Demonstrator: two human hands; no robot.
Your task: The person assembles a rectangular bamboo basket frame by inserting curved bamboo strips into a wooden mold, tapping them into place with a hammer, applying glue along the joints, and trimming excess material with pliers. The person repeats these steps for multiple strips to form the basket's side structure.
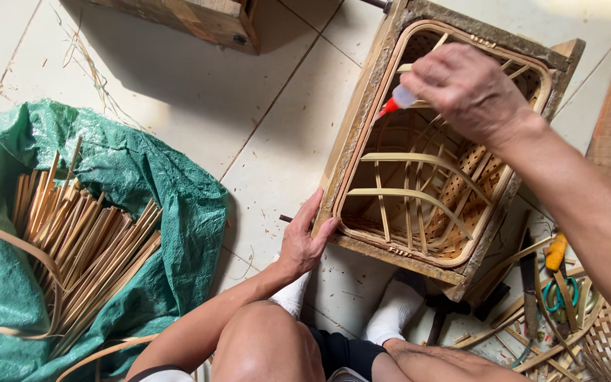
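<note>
Pale tiled floor (199, 106), seen from above, littered with bamboo shavings. A wooden mould frame (362, 120) lies tilted on it with a half-woven bamboo basket (426, 191) seated inside; the frame's long axis runs from near-left to far-right.

Right hand (472, 88) is over the far rim of the basket, closed around a small squeeze bottle (399, 99) with a red nozzle. The nozzle points left and down at the inner left rim, right where strip meets frame; nozzle tip looks just beside the rim, contact not resolvable.

Left hand (305, 240) is at the near-left corner of the frame, fingers laid along the outer edge, thumb pressed on the side, bracing it, not clamped around anything.

So: bottle is on the far side of the basket, steadying hand on the near side, diagonal across the frame (right hand is the one nearer the rim spot).

Off to the left, a green tarp (143, 177) holds a bundle of bamboo strips (86, 247). Lower right: scissors with green handles (559, 291) and loose tools.
</note>
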